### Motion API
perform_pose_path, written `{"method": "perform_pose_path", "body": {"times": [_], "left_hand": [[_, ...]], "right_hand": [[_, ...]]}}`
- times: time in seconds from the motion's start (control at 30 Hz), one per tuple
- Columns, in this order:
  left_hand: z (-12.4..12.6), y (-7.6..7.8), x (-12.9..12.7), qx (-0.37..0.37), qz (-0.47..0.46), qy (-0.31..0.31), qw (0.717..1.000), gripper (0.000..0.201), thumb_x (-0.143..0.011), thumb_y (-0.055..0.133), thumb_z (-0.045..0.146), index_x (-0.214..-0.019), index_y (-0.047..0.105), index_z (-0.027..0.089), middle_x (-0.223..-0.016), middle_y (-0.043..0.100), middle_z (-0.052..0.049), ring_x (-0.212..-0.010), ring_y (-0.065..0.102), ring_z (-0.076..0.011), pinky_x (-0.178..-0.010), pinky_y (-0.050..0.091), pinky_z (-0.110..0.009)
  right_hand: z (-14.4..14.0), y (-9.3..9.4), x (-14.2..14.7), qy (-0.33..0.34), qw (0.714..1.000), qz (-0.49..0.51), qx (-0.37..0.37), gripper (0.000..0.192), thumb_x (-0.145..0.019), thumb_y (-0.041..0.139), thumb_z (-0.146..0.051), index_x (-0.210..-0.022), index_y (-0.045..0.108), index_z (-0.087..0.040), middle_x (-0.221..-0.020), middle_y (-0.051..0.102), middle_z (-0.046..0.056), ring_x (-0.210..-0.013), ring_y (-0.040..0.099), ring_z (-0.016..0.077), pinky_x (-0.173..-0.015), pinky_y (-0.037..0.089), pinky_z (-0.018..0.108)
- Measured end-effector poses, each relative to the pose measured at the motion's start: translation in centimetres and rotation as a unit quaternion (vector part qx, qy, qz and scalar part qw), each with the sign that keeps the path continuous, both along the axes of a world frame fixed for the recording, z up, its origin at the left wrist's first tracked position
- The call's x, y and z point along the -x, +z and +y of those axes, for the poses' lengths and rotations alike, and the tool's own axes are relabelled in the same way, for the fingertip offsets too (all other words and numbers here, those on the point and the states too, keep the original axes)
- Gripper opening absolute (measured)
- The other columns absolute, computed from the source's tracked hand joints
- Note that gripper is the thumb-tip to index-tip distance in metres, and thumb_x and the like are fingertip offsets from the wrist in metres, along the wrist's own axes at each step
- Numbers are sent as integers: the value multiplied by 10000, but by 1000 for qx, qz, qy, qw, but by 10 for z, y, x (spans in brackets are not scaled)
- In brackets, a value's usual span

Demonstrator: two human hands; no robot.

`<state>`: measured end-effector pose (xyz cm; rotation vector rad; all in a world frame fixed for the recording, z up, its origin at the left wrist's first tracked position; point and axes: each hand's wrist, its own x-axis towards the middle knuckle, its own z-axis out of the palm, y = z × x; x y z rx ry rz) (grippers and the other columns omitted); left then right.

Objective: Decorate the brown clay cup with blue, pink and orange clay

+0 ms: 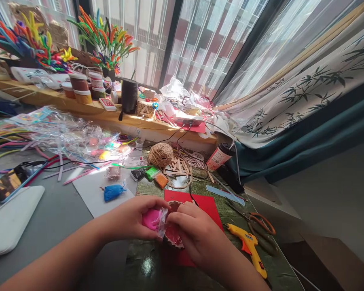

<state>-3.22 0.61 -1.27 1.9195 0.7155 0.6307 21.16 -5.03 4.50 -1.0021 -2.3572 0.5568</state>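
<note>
My left hand [135, 214] is closed around a lump of bright pink modelling clay [151, 219] in a small clear plastic bag [162, 226]. The fingers of my right hand [197, 232] are curled and pinched at the bag's edge. Just beneath, partly hidden by both hands, a round reddish-brown piece with a scalloped pale rim [173, 238] rests on a red sheet [205, 204]. Beyond my left hand, a bagged lump of blue clay [113, 192] lies on white paper [92, 194]. Small green [151, 173] and orange [161, 180] clay packets lie farther back.
A yellow glue gun [247, 244] and orange-handled scissors [262, 223] lie at the right. A twine ball [160, 154], a tilted drink cup [221, 157] and cables stand or run behind. Clear plastic packaging [69, 139] covers the left back. Paint jars [79, 83] line the sill.
</note>
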Motion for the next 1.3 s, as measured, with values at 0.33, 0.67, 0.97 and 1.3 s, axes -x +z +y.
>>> {"method": "perform_pose_path", "body": {"times": [0.33,0.67,0.97,1.3], "left_hand": [[0,-1,-3,-45,15,14,999,589,-743,975,483,-1249,756,276,-1181,822,-69,-1055,773,-297,-888,587,-360],[1,-5,-11,-78,47,90,992,462,-803,892,341,-1229,735,258,-1166,821,-70,-1019,775,-303,-894,606,-389],[-1,-4,-12,-46,-8,92,995,390,-830,844,415,-1162,730,245,-1061,795,-43,-908,741,-249,-798,579,-329],[-2,-10,-9,-125,-2,173,977,380,-868,829,420,-1170,678,246,-1042,770,-35,-904,728,-250,-821,573,-342]], "right_hand": [[-1,-10,4,-89,974,103,181,205,-1000,578,-150,-918,741,-243,-946,780,43,-892,721,234,-781,551,327],[-9,-37,17,-189,895,236,327,207,-987,653,-408,-907,729,-233,-798,681,26,-725,610,215,-642,481,304],[-9,-37,28,-186,793,386,434,479,-809,875,-655,-904,750,-203,-697,629,-16,-571,486,126,-546,366,235],[-2,-21,26,-163,625,548,531,408,-716,1012,-418,-804,704,-165,-564,344,-126,-499,147,52,-430,167,184]]}}
